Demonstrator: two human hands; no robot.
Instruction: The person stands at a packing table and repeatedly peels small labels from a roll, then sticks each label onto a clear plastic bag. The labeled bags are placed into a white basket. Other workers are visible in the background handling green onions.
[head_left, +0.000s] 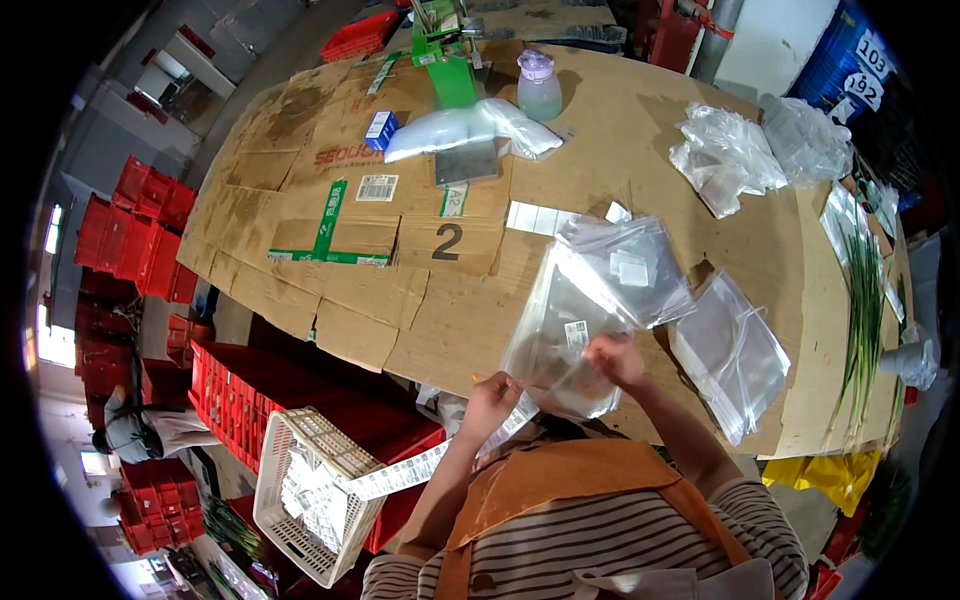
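Note:
My left hand (491, 405) is at the table's near edge, its fingers closed on a strip of printed labels (405, 475). The strip runs back to a white plastic basket (270, 499) holding a heap of labels. My right hand (616, 358), slightly blurred, is over a stack of clear plastic bags (540, 337), beside a white label (577, 334) on the top bag. Whether its fingers hold anything cannot be told. More clear bags (637, 262) overlap the stack behind, with small white labels lying on them. Another stack of clear bags (731, 352) lies to the right.
Cardboard (360, 300) covers the table. Farther back are a bottle (538, 86), a small blue box (382, 130), a metal plate (466, 163) and a green device (452, 75). Long green stalks (862, 322) lie right. Red crates (300, 397) stand left; a person (139, 431) is beyond.

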